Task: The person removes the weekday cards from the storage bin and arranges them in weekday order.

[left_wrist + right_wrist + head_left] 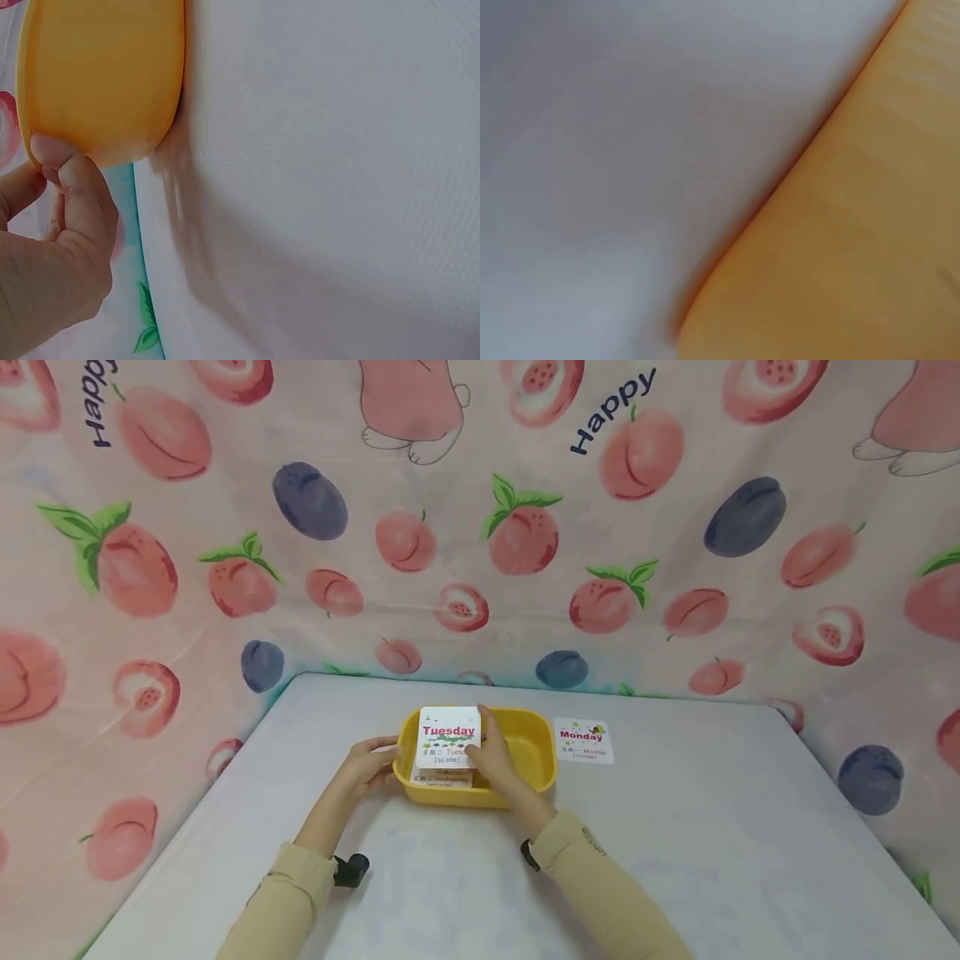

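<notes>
A yellow plastic tub point(534, 752) stands on the white table point(675, 860). My right hand point(491, 758) pinches a white card point(448, 737) printed "Tuesday" and holds it over the tub's left half. More cards point(442, 780) lie in the tub beneath it. My left hand point(369, 766) grips the tub's left rim; in the left wrist view its fingers point(64, 180) curl on the edge of the tub point(105, 75). The right wrist view shows only the tub's yellow wall point(840, 247) and the table point(630, 150); the hand is out of that frame.
A "Monday" card point(583, 741) lies flat on the table just right of the tub. A fruit-print cloth point(480, 527) hangs behind and at both sides of the table. Wrist cameras sit on both beige sleeves.
</notes>
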`<action>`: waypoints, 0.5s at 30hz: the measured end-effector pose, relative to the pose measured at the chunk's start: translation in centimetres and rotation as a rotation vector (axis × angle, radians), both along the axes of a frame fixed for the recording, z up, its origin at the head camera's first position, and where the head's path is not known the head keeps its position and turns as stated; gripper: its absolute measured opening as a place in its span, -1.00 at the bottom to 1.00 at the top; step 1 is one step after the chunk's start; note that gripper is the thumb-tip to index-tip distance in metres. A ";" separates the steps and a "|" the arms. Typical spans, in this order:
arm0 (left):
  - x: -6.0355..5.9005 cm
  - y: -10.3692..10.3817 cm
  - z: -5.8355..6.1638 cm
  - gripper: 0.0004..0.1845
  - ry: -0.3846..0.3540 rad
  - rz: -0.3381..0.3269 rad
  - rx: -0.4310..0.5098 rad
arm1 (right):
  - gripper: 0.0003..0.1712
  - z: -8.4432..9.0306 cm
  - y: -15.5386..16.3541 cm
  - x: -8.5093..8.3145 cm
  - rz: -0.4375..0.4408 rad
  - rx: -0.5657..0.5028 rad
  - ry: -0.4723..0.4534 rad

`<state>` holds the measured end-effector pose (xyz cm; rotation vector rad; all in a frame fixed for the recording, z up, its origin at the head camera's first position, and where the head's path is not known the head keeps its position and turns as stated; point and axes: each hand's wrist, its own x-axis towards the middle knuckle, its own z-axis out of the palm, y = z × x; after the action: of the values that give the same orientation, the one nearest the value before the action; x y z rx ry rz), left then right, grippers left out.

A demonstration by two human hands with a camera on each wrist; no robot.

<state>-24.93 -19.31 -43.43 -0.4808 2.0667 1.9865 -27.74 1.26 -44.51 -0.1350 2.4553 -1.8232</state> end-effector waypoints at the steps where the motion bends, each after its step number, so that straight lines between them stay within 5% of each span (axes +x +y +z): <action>1: 0.0 0.1 0.0 -0.54 -0.001 -0.001 -0.003 | -0.14 0.1 0.1 0.1 -0.007 -0.003 0.009; 8: -0.2 0.1 0.0 -0.53 0.020 -0.004 0.014 | -0.12 0.8 0.6 0.7 -0.047 -0.022 0.023; 15: -0.1 0.0 0.0 -0.53 0.012 0.007 0.024 | -0.10 1.7 1.5 1.8 0.016 -0.063 0.010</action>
<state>-25.03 -19.30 -43.39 -0.4730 2.0486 2.0210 -25.97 2.73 -42.79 -0.1677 2.3972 -1.8985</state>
